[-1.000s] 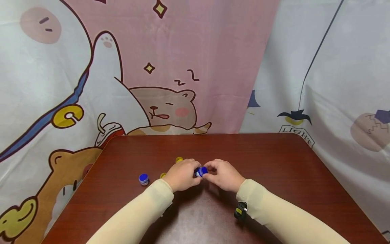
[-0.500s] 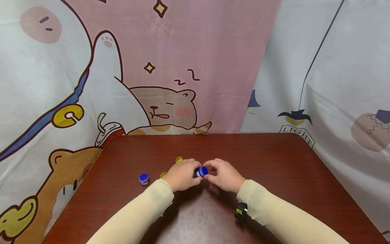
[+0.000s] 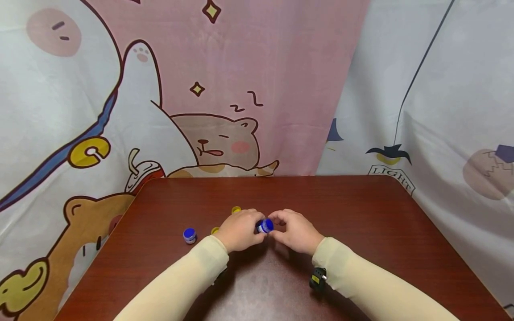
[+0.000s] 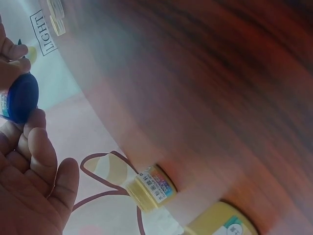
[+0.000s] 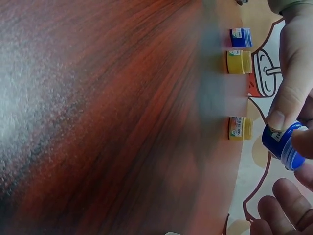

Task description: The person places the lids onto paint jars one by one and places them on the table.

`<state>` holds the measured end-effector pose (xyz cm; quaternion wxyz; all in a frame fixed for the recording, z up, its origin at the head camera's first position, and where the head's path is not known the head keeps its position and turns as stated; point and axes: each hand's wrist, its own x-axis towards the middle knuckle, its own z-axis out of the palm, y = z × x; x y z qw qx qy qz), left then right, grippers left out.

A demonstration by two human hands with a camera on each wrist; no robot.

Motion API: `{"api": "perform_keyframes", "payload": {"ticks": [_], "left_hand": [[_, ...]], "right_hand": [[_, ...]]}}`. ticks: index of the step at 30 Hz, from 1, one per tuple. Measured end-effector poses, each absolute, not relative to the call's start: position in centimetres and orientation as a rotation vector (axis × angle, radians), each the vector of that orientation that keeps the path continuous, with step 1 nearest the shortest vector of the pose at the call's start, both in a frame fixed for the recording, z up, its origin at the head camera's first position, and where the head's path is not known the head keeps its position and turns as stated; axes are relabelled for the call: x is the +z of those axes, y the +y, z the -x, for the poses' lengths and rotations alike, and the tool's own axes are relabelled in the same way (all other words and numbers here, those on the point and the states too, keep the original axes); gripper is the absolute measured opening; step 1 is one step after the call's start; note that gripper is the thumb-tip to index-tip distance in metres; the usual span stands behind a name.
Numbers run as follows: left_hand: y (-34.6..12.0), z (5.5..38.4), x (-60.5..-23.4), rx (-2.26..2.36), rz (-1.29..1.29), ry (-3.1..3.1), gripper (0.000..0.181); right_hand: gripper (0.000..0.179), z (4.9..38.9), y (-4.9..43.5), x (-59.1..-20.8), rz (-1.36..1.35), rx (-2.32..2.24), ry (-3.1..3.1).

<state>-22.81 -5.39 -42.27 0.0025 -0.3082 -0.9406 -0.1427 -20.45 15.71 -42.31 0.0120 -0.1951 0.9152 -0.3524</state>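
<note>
My left hand [image 3: 242, 229] grips a small blue paint jar [image 3: 261, 227] by its body, above the table's middle. The jar is tilted, its blue lid [image 3: 268, 225] toward the right. Thumb and fingers of my right hand [image 3: 297, 231] curl about the lid; in the right wrist view a fingertip overlaps the lid's edge. The left thumb [image 5: 277, 119] presses on the labelled body. In the left wrist view the lid's flat top shows between the fingers of both hands.
A second blue paint jar [image 3: 190, 236] stands on the brown table [image 3: 353, 209], left of the hands. Two yellow paint jars, one farther back [image 3: 236, 209] and one nearer [image 3: 215, 230], are partly hidden behind the left hand. A printed cloth [image 3: 305, 89] hangs behind the table.
My right thumb has shifted slightly to the right along the lid. The left hand and the jar stay nearly where they were.
</note>
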Motion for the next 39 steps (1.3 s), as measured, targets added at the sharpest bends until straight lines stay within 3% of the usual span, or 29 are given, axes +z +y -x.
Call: {"api": "perform_keyframes", "payload": {"ticks": [6,14,22,30,39], "left_hand": [[-5.34,22.78,-42.32,-0.442,0.969,-2.945,0.035],[-5.35,22.71,-42.35,-0.447,0.968,-2.945,0.036],[-5.25,22.66,-42.24,-0.43,0.978,-2.936,0.034],[-5.23,22.63,-42.21,-0.42,0.977,-2.937,0.035],[-5.18,22.57,-42.15,-0.417,0.973,-2.938,0.033]], "right_hand": [[0.025,20.4,15.72,-42.27,0.593,-1.092,2.856],[0.034,20.26,15.73,-42.23,0.617,-1.101,2.868],[0.026,20.22,15.7,-42.34,0.591,-1.116,2.862],[0.036,20.2,15.84,-42.3,0.608,-1.112,2.87],[0.027,20.21,15.8,-42.23,0.594,-1.108,2.866]]}}
